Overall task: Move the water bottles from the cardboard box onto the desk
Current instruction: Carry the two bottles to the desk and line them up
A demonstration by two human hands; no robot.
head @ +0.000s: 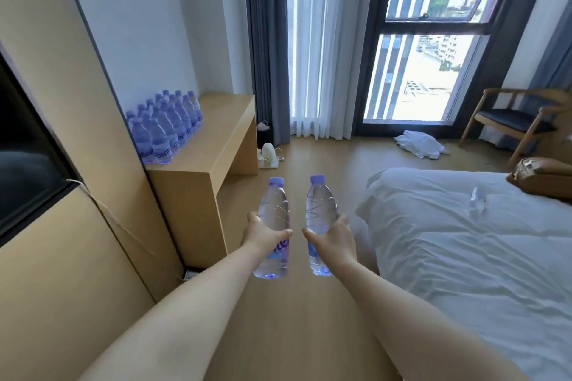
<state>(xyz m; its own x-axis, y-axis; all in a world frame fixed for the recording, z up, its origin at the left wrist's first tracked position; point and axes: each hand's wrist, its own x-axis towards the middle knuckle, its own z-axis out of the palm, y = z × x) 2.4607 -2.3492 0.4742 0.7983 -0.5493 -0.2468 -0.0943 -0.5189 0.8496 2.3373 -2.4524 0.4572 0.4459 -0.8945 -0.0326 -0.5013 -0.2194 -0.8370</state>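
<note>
Your left hand [263, 233] grips one water bottle [274, 219], your right hand [332, 238] another [320, 206]. Set both upright on the table [223, 124], just beside the standing bottle cluster [165, 125], without toppling any.

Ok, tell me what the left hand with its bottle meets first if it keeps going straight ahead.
Probably the near end of the desk: the left hand points its bottle that way, though depth is unclear.

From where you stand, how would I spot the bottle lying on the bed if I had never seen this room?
Start at the big white bed on the right side of the room. Near its far edge, short of the brown bag, a lone clear bottle lies on its side on the sheet. Unlike the upright purple-capped bottles on the desk, it is flat, alone and almost colourless.
</note>
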